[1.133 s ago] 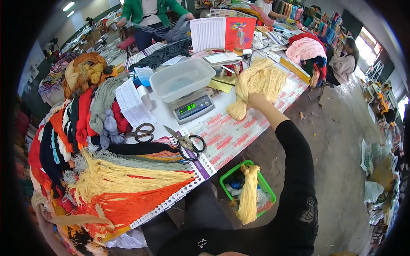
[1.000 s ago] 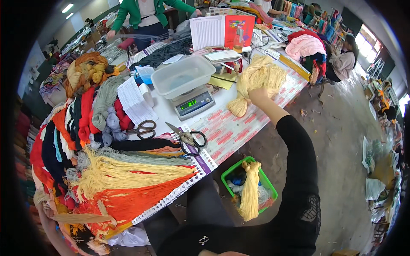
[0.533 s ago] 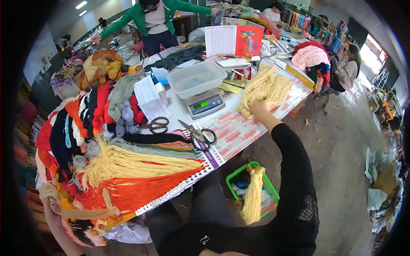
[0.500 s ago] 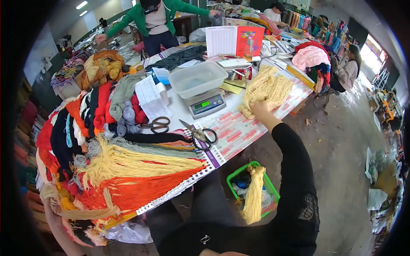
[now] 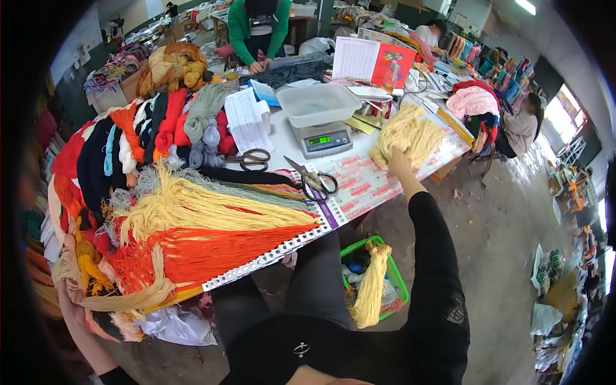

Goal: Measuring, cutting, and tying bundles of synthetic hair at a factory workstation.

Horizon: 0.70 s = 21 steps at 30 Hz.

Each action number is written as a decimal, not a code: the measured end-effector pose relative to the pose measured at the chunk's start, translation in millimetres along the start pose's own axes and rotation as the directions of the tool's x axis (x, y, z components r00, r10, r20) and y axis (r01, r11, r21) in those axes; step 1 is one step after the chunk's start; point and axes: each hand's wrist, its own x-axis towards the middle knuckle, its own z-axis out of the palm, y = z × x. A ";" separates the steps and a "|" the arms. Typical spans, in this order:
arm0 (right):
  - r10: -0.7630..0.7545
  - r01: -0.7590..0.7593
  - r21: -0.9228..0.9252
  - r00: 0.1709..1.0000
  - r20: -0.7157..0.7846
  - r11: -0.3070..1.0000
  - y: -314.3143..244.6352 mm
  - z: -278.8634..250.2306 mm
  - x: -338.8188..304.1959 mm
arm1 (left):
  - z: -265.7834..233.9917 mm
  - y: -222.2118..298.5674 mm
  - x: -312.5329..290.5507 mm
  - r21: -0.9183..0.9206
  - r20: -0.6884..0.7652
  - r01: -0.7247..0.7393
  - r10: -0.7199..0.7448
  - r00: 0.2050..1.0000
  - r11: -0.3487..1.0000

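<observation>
My right hand [image 5: 400,163] reaches across to a loose pile of pale yellow yarn [image 5: 410,135] at the table's right side, its fingers closed into the near edge and partly hidden. At the far left, my left hand [image 5: 69,296] is closed on a beige yarn hank [image 5: 125,300] that trails along the table's front edge. Between my hands, pale yellow strands [image 5: 224,208] and orange strands [image 5: 224,249] fan out from a white strip with holes [image 5: 260,258]. Open black-handled scissors [image 5: 314,183] lie on the strip's far end.
A clear plastic tub [image 5: 319,106] sits on a digital scale [image 5: 323,140]. Another pair of scissors [image 5: 252,160] lies by a paper sheet [image 5: 247,122]. Beside my legs, a green basket [image 5: 399,282] holds a yellow hank [image 5: 372,285]. A person in green [image 5: 260,29] stands across the table.
My view has shifted, and both hands stay at their yarn. The person in green has lowered outstretched arms and now bends over dark yarn with both hands close together.
</observation>
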 end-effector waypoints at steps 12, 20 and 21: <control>-0.174 0.214 -0.385 0.975 0.136 0.898 -6.7 3.6 -9.6 | 9.8 -10.7 -29.4 -0.077 -0.201 0.064 -0.078 0.976 0.995; -0.252 0.242 -0.373 0.968 0.022 0.896 -67.6 -37.7 -32.5 | -70.8 -23.1 -0.6 -0.130 0.017 0.104 -0.102 0.995 0.986; -0.413 0.351 -0.326 0.899 -0.145 0.878 -82.4 -27.7 -38.1 | -83.3 -26.2 5.9 -0.150 0.051 0.119 -0.112 0.992 0.981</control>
